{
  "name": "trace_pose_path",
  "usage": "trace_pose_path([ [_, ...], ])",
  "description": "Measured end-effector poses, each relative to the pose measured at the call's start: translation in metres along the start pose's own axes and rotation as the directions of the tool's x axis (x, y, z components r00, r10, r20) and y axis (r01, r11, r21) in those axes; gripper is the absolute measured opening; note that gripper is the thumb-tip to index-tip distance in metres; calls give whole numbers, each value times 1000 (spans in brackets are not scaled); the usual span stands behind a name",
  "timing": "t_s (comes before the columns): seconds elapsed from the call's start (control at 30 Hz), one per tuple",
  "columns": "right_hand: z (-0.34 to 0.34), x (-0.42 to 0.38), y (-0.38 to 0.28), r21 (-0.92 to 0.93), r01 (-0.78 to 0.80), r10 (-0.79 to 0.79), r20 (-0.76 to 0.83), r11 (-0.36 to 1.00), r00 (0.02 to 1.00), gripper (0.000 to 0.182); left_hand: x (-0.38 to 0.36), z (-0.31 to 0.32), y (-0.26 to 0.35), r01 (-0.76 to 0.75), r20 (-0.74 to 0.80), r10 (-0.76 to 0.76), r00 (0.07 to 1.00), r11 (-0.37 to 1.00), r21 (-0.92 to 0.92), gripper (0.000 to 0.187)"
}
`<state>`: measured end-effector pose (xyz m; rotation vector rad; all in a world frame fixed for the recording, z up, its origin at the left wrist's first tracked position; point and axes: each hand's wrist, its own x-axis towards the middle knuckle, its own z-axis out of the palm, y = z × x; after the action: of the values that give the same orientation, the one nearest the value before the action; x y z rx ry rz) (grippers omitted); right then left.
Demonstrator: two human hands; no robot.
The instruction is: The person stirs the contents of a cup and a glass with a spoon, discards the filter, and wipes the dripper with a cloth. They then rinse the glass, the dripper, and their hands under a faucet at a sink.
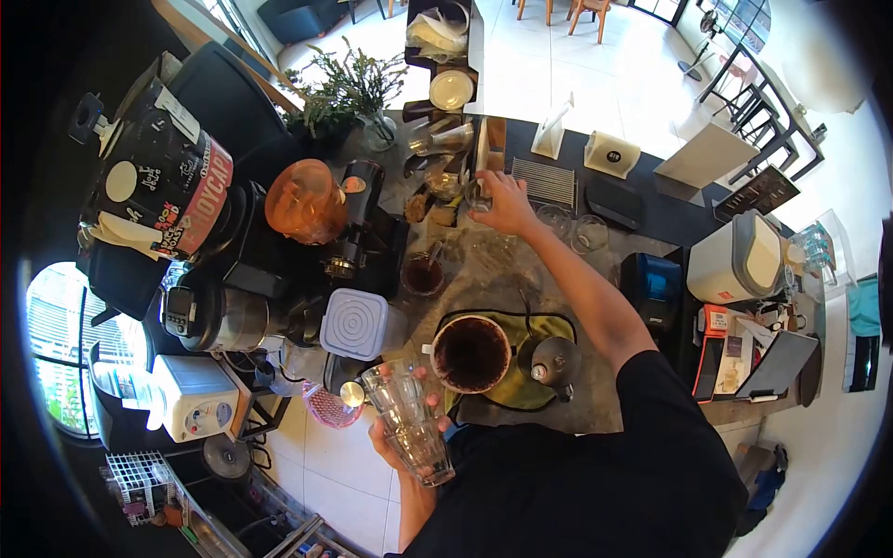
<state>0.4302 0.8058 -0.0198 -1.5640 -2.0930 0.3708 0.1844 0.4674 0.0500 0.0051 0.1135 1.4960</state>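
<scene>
My left hand [383, 441] is wrapped round a stack of clear drinking glasses [409, 423], tilted near my body at the counter's front edge. Farther off, my right hand [510, 205] reaches across the counter, its fingers closed round a small clear glass [479, 195]. Two more clear glasses [589, 234] stand right of that hand. Between my arms sits a white-rimmed round vessel [472, 353] with dark coffee grounds inside. Beside it a gooseneck kettle [555, 361] rests on a green cloth [513, 398]. A glass carafe [423, 276] of dark liquid stands to the left.
A coffee grinder [352, 219] with an orange hopper [307, 202] and a white-lidded tub [356, 323] line the left. Glassware [442, 139] and a plant vase [379, 130] stand at the back. On the right are a grey-white bin [738, 256] and an orange card terminal [714, 321].
</scene>
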Motion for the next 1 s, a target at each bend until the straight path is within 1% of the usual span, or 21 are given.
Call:
trace_pose_path([
  [0.1, 10, -2, 1, -2, 15, -15, 50, 1000, 999, 77, 0, 1, 0, -23, -25, 23, 999, 999, 31, 76],
  [0.17, 12, -1, -2, -67, -9, 16, 105, 998, 994, 79, -1, 1, 1, -30, -27, 31, 999, 999, 41, 76],
  [0.27, 13, 1, -6, -90, -38, 49, 126, 995, 991, 81, -2, 0, 1, -42, -32, 45, 998, 997, 71, 76],
  [0.3, 14, 1, -4, -87, -38, 48, 126, 996, 991, 81, -2, 0, 0, -45, -30, 47, 998, 997, 61, 76],
  [0.37, 16, 3, -2, -150, -29, 49, 135, 988, 990, 83, -2, 1, -1, -48, -27, 49, 998, 997, 53, 76],
  [0.53, 22, 1, 1, -178, -48, 80, 173, 983, 982, 83, -1, 0, -1, -26, -42, 28, 999, 999, 44, 75],
  [0.57, 23, 1, 1, -186, -50, 85, 183, 981, 980, 83, -2, -3, -1, -23, -39, 25, 999, 999, 46, 75],
  [0.63, 24, 2, 1, -197, -50, 87, 184, 979, 979, 84, -2, -9, -1, -6, 36, 7, 999, 1000, -18, 78],
  [0.7, 22, 1, -2, -210, -52, 92, 187, 976, 978, 85, -3, -9, -1, -4, 38, 4, 999, 1000, -15, 78],
  [0.77, 16, -1, -5, -245, -42, 97, 217, 969, 971, 90, -3, -10, -1, 8, 42, -7, 999, 1000, -14, 78],
  [0.9, 16, -13, 0, -272, -49, 110, 214, 961, 971, 94, -1, -7, -2, 2, 2, -2, 1000, 1000, 17, 77],
  [0.97, 16, -27, 7, -284, 31, -10, 74, 958, 997, 99, -1, -3, -3, -1, -20, 1, 1000, 1000, 30, 75],
  [1.0, 7, -35, 10, -289, 26, -6, 71, 957, 997, 99, -1, -2, -3, -1, -16, 2, 1000, 1000, 26, 74],
])
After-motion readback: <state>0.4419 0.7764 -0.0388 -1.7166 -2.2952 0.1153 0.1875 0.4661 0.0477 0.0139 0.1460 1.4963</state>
